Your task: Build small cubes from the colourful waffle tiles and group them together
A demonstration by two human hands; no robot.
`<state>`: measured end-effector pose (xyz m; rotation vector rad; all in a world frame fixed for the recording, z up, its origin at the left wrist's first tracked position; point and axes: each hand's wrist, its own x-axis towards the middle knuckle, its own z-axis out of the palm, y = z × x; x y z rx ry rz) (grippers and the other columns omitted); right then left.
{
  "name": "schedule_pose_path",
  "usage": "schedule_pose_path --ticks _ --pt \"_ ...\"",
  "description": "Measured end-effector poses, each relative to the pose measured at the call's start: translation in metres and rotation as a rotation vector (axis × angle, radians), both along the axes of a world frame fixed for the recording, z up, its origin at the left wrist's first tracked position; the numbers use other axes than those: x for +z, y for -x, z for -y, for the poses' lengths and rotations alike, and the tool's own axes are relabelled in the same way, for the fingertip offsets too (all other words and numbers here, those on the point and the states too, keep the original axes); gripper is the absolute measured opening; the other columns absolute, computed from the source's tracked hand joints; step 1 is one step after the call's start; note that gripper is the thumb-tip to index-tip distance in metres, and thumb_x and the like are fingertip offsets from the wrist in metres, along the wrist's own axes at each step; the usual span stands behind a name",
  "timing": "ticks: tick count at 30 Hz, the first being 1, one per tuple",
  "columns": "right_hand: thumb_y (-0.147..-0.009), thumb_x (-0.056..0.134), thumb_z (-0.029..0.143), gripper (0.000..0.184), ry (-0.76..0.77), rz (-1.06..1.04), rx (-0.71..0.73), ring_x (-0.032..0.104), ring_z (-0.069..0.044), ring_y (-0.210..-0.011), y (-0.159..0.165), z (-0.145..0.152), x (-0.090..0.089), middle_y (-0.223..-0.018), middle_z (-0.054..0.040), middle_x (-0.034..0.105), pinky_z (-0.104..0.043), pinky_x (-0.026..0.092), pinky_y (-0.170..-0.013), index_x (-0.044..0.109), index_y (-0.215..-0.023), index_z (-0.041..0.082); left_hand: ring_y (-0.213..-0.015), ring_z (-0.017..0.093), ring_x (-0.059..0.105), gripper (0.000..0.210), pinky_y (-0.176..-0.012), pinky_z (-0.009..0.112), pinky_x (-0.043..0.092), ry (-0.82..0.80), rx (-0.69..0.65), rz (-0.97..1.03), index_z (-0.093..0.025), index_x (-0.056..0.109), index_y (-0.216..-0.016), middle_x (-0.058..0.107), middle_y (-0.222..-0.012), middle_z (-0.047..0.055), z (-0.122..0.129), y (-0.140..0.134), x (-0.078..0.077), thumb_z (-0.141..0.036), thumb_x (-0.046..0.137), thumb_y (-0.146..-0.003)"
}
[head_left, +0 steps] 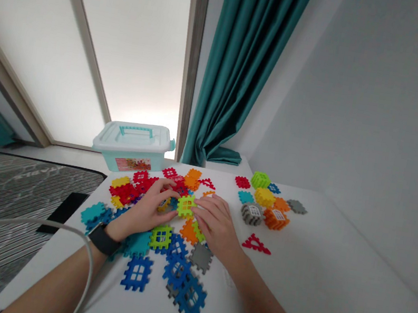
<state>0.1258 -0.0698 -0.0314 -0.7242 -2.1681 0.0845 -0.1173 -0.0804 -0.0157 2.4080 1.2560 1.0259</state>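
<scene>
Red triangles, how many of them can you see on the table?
2. One red triangle lies to the right of the right hand; the other lies farther back, near some orange pieces. More may be hidden.

Reaches forward with converging forearms (61, 273).
Curves left hand (149, 208) inward with thumb (166, 217) and index finger (169, 193) apart; opposes it with right hand (218, 226), fingers (208, 212) close together.

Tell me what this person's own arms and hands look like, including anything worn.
Both hands, left hand and right hand, are gloveless, and no sleeve shows on either forearm. The left wrist wears a black watch with a wide, smooth strap; the right wrist has nothing on it. A thin, pale cable passes in front of the left forearm.
</scene>
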Motion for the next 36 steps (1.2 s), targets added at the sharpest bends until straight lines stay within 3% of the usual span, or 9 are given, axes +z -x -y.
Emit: schedule_pose_path --ticks 3,7,15,21,24,28,36 --pt "-0.102 0.048 0.025 0.021 0.066 -0.075 -0.008 0.065 -0.023 -0.104 0.003 0.003 0.0 -0.104 -0.0059 0.074 -0.046 0.048 -0.102 0.07 -0.102 0.025 -0.123 0.025 0.055 0.012 -0.11 0.044 0.046 0.082 -0.069 0.037 -0.024 0.068 -0.103 0.054 -0.125 0.01 0.001 -0.003 0.001 -0.026 0.059 -0.095" --pt "-0.1 0.051 0.03 0.021 0.231 -0.238 -0.072 0.066 -0.022 -0.091 0.01 0.006 0.001 -0.092 -0.0057 0.073 -0.04 0.053 -0.089 0.069 -0.09 0.023 -0.116 0.023 0.059 0.016 -0.107 0.041 0.048 0.127 -0.12 0.124 -0.022 0.068 -0.095 0.059 -0.12 0.009 0.001 -0.006 0.002 -0.026 0.053 -0.099" --pt "-0.091 0.057 0.034 0.019 0.525 -0.416 -0.175 0.07 -0.022 -0.087 0.014 0.007 0.004 -0.092 -0.0048 0.076 -0.036 0.054 -0.082 0.072 -0.09 0.022 -0.113 0.023 0.062 0.013 -0.104 0.042 0.05 0.18 -0.142 0.223 -0.022 0.067 -0.092 0.063 -0.117 0.01 0.005 -0.01 0.011 -0.029 0.057 -0.097" --pt "-0.089 0.059 0.036 0.019 0.569 -0.462 -0.173 0.07 -0.023 -0.087 0.017 0.01 0.005 -0.091 -0.0054 0.077 -0.036 0.055 -0.08 0.073 -0.089 0.022 -0.112 0.023 0.063 0.014 -0.101 0.041 0.052 0.231 -0.154 0.256 -0.022 0.067 -0.087 0.063 -0.115 0.01 0.006 -0.012 0.012 -0.029 0.058 -0.096" --pt "-0.091 0.058 0.037 0.023 0.617 -0.489 -0.147 0.07 -0.023 -0.091 0.016 0.008 0.003 -0.097 -0.0063 0.077 -0.037 0.054 -0.083 0.073 -0.098 0.022 -0.111 0.023 0.063 0.017 -0.102 0.041 0.051 0.24 -0.128 0.258 -0.021 0.066 -0.084 0.064 -0.115 0.01 0.005 -0.012 0.011 -0.03 0.058 -0.096" --pt "-0.094 0.054 0.038 0.028 0.681 -0.542 -0.126 0.071 -0.021 -0.085 0.013 0.004 0.002 -0.087 -0.0046 0.075 -0.036 0.054 -0.083 0.07 -0.11 0.021 -0.108 0.022 0.063 0.021 -0.104 0.042 0.049 0.243 -0.074 0.267 -0.02 0.065 -0.079 0.065 -0.113 0.01 0.0 -0.007 0.008 -0.032 0.058 -0.095" --pt "-0.087 0.063 0.035 0.023 0.741 -0.466 -0.063 0.071 -0.021 -0.088 0.015 0.004 -0.002 -0.093 -0.0047 0.076 -0.036 0.055 -0.083 0.07 -0.104 0.021 -0.102 0.022 0.065 0.027 -0.099 0.041 0.051 0.263 -0.037 0.304 -0.019 0.067 -0.077 0.067 -0.108 0.009 -0.006 -0.003 0.001 -0.038 0.058 -0.095"
